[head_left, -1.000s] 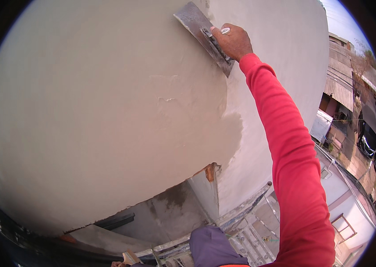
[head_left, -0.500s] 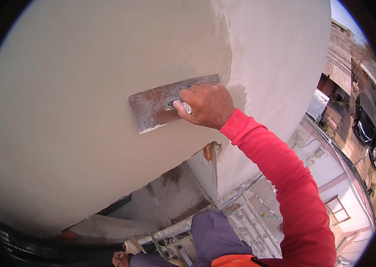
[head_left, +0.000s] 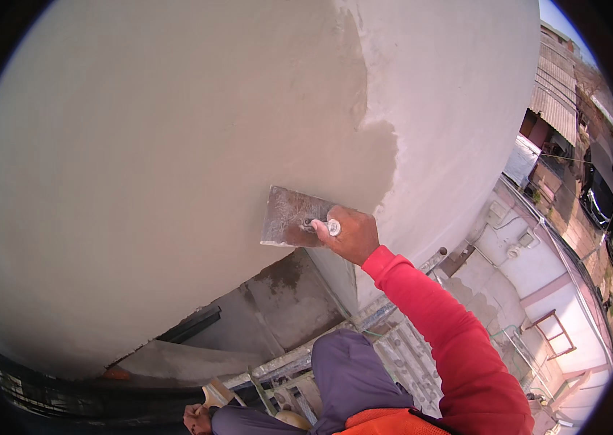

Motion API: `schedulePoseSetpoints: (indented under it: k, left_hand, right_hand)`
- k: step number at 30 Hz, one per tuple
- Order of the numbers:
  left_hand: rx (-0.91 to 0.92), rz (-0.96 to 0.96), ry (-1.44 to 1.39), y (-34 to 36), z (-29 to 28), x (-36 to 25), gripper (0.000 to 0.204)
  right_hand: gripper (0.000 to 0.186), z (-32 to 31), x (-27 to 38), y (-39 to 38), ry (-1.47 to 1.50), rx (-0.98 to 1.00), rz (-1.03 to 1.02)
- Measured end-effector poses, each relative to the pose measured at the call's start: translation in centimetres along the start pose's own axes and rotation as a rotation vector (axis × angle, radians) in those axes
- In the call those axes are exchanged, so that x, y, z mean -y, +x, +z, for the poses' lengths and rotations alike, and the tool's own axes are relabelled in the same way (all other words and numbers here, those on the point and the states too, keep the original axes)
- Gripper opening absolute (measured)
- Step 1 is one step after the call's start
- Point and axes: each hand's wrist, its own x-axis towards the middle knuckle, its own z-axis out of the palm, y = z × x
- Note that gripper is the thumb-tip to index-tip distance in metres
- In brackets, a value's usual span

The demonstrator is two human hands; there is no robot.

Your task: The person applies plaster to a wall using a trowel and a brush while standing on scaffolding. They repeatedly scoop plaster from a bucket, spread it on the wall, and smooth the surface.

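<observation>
My right hand (head_left: 353,235) is closed round the pale handle of a plastering trowel (head_left: 288,217). The trowel's flat metal blade, smeared with plaster, lies against the wall (head_left: 176,174) close to its lower edge. Damp, darker plaster covers the wall on the left, ending in a ragged border against a whiter dry surface (head_left: 451,109). At the bottom, beside my knee, my left hand (head_left: 197,419) is closed on a flat, pale, wooden-looking tool (head_left: 216,394); its exact kind cannot be made out.
Below the wall's lower edge is a recess with grey surfaces (head_left: 292,290). Metal scaffold planking (head_left: 411,366) runs under my legs. Far below on the right are a white wall with a pink band, a wooden frame (head_left: 554,335), a parked dark car (head_left: 600,196) and a corrugated roof (head_left: 556,90).
My right hand has brought the trowel down toward the wall's lower edge and turned the blade. A damp patch formerly partly covered by the hand now shows. My left hand stays low.
</observation>
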Motion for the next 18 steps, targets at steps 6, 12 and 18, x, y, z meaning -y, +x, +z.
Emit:
schedulePoseSetpoints:
  k: [6, 12, 18]
  left_hand:
    - [-0.02, 0.008, 0.058, 0.2, -0.1, -0.3, 0.017]
    - [-0.03, 0.0, 0.08, 1.1, 0.2, 0.9, 0.016]
    - [0.025, -0.007, 0.019, 1.2, 0.9, 0.3, 0.015]
  right_hand:
    - [0.039, -1.6, 2.6, 7.8, 0.326, -0.354, 0.297]
    - [0.039, 0.9, 7.1, 11.4, 0.155, -0.191, 0.116]
    - [0.037, 4.3, 10.2, 2.6, 0.206, -0.12, -0.025]
